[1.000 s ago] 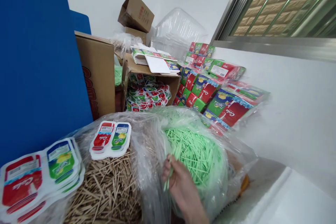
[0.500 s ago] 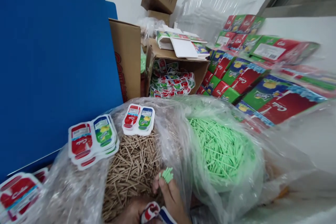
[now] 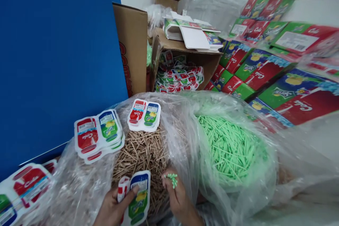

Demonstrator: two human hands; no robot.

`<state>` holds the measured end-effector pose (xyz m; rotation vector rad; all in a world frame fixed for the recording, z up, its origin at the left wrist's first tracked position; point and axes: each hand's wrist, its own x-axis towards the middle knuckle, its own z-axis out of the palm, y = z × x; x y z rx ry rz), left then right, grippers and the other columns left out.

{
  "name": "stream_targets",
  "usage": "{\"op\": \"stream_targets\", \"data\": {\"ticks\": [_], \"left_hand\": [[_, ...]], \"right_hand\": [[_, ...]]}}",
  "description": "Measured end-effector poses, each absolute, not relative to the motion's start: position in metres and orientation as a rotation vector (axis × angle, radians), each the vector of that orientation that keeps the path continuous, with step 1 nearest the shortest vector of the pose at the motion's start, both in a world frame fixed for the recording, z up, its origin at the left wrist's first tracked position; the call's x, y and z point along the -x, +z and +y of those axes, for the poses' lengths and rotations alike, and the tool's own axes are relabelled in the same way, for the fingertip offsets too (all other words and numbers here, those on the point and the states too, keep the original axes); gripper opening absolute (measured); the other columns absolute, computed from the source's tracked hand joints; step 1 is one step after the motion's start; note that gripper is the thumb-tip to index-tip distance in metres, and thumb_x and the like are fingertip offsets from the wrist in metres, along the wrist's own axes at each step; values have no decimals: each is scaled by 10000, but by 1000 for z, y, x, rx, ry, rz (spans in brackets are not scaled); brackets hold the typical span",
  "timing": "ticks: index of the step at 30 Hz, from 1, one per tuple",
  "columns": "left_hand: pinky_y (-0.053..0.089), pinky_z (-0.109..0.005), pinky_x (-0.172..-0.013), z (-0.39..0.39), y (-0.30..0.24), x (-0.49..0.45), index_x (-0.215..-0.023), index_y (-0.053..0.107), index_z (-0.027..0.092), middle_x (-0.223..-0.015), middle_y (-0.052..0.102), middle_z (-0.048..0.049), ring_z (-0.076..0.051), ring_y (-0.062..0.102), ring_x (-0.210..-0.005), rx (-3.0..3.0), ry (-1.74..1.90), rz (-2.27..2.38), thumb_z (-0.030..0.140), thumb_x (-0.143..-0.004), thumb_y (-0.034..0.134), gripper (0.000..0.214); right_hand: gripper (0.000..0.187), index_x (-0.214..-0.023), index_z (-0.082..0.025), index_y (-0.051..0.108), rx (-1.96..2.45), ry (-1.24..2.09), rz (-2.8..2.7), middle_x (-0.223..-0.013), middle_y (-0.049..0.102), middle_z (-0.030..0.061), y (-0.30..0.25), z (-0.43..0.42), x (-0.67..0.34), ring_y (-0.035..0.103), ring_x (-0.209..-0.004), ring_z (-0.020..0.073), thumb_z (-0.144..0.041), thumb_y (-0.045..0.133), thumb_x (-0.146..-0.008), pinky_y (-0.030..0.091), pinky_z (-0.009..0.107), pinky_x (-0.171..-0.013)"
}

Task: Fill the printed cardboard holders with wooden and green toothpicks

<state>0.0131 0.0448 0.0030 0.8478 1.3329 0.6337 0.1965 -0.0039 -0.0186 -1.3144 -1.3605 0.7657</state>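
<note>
My left hand [image 3: 112, 208] grips a flat printed card [image 3: 137, 197] with a red and a green-blue drink picture, held over a clear bag of brown sticks [image 3: 140, 155]. My right hand [image 3: 178, 197] is closed on a small bunch of green sticks [image 3: 172, 179], their ends poking up beside the card. To the right lies a clear bag of green sticks [image 3: 230, 148]. A small stack of the same cards [image 3: 144, 114] rests on the brown sticks, and a bigger stack [image 3: 99, 136] sits to its left.
A blue panel [image 3: 58, 60] fills the left. Behind stand a tall cardboard box [image 3: 134, 46], an open box of cards [image 3: 182, 74] and stacked red and green cartons [image 3: 267, 70] on the right. More cards [image 3: 21, 187] lie at the bottom left.
My right hand left the green stick bag with a bunch of sticks and moved over the brown sticks. My left hand came up into view with a card. The view shifted down and left.
</note>
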Motion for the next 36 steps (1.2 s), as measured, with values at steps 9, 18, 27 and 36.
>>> {"op": "stream_targets", "data": {"ticks": [9, 18, 27, 36], "left_hand": [[571, -300, -546, 47, 4, -24, -591, 659, 157, -513, 704, -12, -244, 683, -535, -779, 630, 1343, 591, -442, 768, 472], [557, -266, -505, 51, 4, -25, -574, 648, 152, -514, 706, -8, -218, 670, -503, -828, 657, 1327, 570, -468, 773, 448], [565, -310, -547, 50, -3, -23, -565, 629, 166, -536, 707, -21, -249, 678, -544, -806, 664, 1335, 555, -470, 778, 427], [566, -315, -574, 50, -4, -21, -590, 636, 152, -567, 714, -36, -259, 684, -588, -820, 629, 1293, 549, -506, 764, 425]], "right_hand": [[187, -946, -243, 499, 1283, 785, -1361, -753, 529, 7, -26, -7, -198, 520, -669, 152, -201, 319, -926, 449, 246, -641], [235, -1007, -243, 511, 1308, 777, -1347, -736, 514, 9, -31, -7, -197, 515, -649, 158, -232, 285, -939, 444, 260, -623], [208, -914, -242, 499, 1303, 781, -1356, -743, 529, 15, -30, -7, -198, 531, -658, 165, -243, 292, -936, 453, 278, -629], [210, -936, -243, 486, 1327, 798, -1375, -755, 527, 6, -27, -7, -197, 519, -677, 156, -250, 277, -946, 448, 268, -649]]}}
